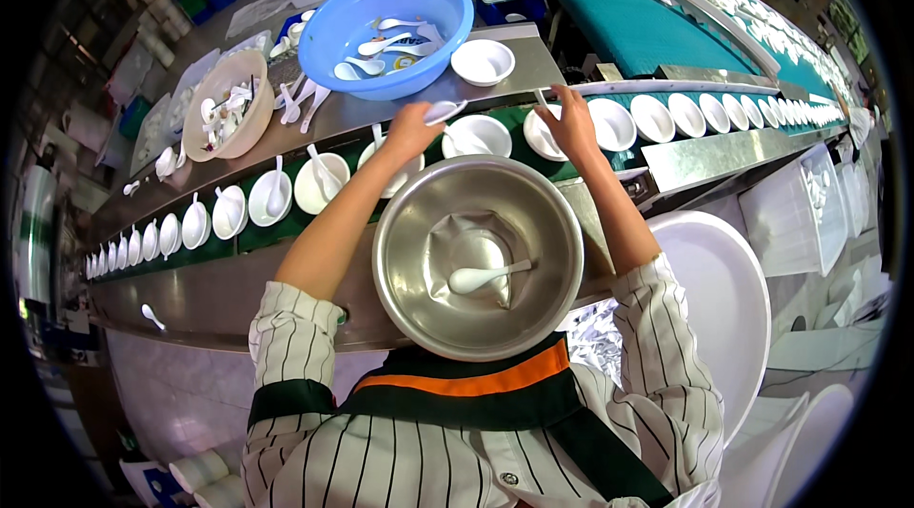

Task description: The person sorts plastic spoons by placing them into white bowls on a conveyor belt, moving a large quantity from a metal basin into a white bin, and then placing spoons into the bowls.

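Note:
My left hand (407, 134) is closed on a white spoon (445, 112), holding it above the row of bowls. Below that spoon, a white bowl (487, 135) on the green belt has another spoon lying in it. My right hand (573, 123) pinches the handle of a white spoon (543, 99) over the bowl (539, 135) to the right. Partly behind my fingers, that bowl's inside is hard to see. Close to my body stands a steel basin (400, 289) with one white spoon (484, 276) at its bottom.
White bowls with spoons (270, 198) line the green belt leftward; bowls without visible spoons (652, 118) curve away rightward. Beyond the belt, a blue basin (319, 27) holds several spoons, beside a cream tub (252, 132) of spoons and a lone bowl (483, 62). A teal conveyor (647, 27) rises at the back right.

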A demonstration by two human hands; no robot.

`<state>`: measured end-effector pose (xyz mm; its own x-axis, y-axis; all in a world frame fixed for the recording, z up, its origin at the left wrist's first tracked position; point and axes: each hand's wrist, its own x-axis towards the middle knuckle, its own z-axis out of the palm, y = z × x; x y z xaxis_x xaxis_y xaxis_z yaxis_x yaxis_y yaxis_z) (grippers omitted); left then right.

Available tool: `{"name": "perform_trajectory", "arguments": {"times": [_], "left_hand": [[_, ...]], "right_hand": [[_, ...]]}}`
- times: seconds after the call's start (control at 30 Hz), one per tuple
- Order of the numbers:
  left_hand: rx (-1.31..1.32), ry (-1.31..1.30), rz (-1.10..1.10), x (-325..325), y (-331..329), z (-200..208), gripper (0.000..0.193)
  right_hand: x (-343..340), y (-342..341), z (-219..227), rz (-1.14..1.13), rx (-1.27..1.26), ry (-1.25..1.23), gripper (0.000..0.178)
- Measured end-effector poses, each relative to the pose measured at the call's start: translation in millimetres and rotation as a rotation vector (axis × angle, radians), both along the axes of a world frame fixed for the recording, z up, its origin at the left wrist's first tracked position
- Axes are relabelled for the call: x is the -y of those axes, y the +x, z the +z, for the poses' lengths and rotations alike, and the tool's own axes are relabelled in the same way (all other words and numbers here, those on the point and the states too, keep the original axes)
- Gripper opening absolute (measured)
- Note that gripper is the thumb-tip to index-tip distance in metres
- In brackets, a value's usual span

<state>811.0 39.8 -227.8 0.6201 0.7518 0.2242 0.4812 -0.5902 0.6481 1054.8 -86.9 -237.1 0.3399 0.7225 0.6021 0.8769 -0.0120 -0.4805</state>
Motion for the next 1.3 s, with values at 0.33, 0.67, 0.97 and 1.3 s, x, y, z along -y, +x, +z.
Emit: {"name": "perform_trajectory", "arguments": {"times": [0.33,0.67,0.97,1.3], "left_hand": [[0.816,-1.034,-0.176,28,69,65,0.018],[0.741,-1.281,-0.276,36,219,23,0.022],[0.031,-0.829,-0.024,31,224,21,0.027],[-0.039,-1.087,-0.538,68,265,61,0.026]], "right_hand": [[117,-64,68,0.574,0.916,-0.451,0.025],[146,-37,38,0.824,0.704,-0.914,0.016],[109,123,125,0.127,0.002,-0.225,0.01],[48,206,46,0.468,-0.607,-0.197,0.046]]}}
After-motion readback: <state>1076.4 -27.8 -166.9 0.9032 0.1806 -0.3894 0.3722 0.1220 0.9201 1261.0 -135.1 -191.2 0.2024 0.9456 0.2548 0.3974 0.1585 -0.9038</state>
